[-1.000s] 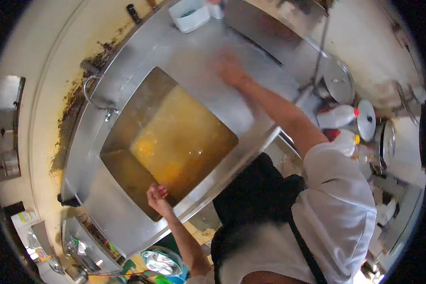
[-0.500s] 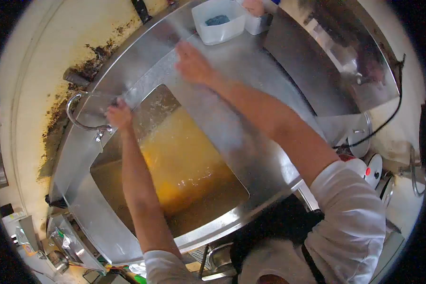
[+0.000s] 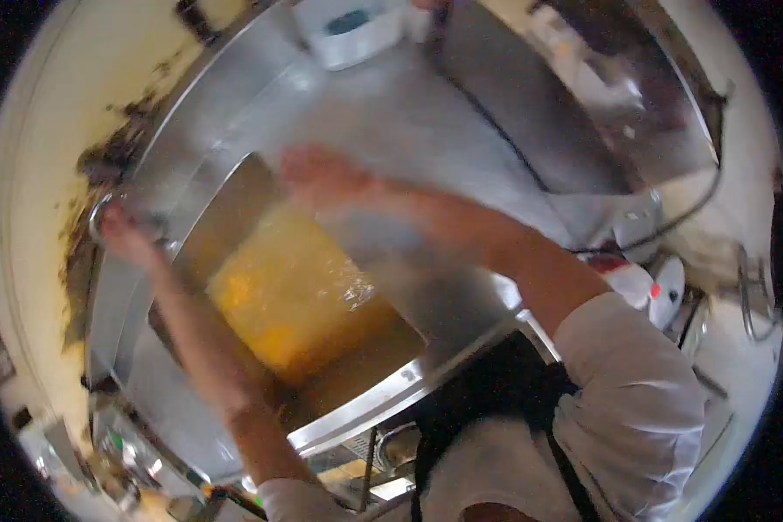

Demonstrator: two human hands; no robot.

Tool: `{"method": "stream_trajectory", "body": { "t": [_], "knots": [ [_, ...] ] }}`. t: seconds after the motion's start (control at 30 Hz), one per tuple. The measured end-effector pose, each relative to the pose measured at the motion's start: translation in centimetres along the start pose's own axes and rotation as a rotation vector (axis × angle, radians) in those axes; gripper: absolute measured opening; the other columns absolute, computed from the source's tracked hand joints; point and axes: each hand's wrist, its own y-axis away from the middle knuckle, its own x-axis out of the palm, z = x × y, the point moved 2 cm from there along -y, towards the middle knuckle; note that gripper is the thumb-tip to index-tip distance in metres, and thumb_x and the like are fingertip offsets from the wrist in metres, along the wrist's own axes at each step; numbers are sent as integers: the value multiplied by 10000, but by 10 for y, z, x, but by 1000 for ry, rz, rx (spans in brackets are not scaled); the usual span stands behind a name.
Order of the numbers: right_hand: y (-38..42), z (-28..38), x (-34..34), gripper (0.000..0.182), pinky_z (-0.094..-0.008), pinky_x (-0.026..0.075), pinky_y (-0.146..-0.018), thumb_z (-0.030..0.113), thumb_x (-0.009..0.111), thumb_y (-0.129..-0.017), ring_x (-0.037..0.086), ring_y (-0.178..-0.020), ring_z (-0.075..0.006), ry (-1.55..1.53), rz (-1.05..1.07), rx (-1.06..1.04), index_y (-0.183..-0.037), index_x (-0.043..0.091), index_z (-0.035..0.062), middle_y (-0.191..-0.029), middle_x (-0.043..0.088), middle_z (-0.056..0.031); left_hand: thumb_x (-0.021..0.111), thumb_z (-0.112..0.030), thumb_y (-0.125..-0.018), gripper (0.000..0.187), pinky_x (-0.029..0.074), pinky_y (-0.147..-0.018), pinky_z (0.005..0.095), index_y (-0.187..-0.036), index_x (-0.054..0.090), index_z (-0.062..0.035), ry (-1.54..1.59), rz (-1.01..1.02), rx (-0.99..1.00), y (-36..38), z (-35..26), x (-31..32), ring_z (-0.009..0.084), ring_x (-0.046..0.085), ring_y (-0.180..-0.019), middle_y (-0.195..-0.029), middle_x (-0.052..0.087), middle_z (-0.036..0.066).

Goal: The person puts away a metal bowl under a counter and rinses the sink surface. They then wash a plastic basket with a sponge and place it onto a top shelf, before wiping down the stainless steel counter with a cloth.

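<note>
My left hand [image 3: 129, 238] is at the curved metal faucet [image 3: 96, 219] on the left rim of the sink, its fingers smeared by motion and overlapping the spout. My right hand [image 3: 326, 177] reaches over the far right edge of the sink basin [image 3: 226, 187], close above the metal drainboard. Its fingers are blurred too, and no object shows in them. Below and between my forearms, cloudy water [image 3: 291, 252] stirs in the basin, with bright yellow-orange patches under the rippled surface.
A white plastic tub [image 3: 350, 45] with something dark blue-green inside stands at the back of the metal drainboard [image 3: 391, 113]. A stained wall [image 3: 35, 174] runs along the left. A black cable [image 3: 687, 213] hangs on the right, near lids and dishes [image 3: 661, 287].
My left hand has moved left along with the faucet spout. My right hand has come down and left, nearer the basin. The whole view has shifted slightly.
</note>
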Motion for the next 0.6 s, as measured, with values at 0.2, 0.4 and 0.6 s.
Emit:
{"method": "stream_trajectory", "body": {
  "t": [0.2,0.4,0.6],
  "knots": [
    [177,10,-53,494,-490,285,-1093,271,521,-910,373,-1304,-378,-214,-501,423,-1349,449,58,-1395,415,-192,423,-228,-885,413,286,-1047,637,-1176,508,53,1530,167,-637,-47,15,-5,468,447,-1177,-1241,511,250],
    [169,-23,-93,468,-503,315,-1057,164,609,-830,405,-1245,-441,358,-272,585,-1235,493,-42,-1350,425,-263,510,-277,-849,462,252,-1098,592,-1086,530,118,1644,399,-543,57,5,-59,461,413,-1248,-1231,519,286],
    [44,103,16,321,-492,376,-985,168,511,-885,484,-1134,-439,-389,-206,187,-1149,535,-13,-1222,524,-249,470,-246,-916,250,456,-608,305,-1005,623,-70,522,435,-863,204,47,-117,145,580,-676,-798,640,60]
  ]
}}
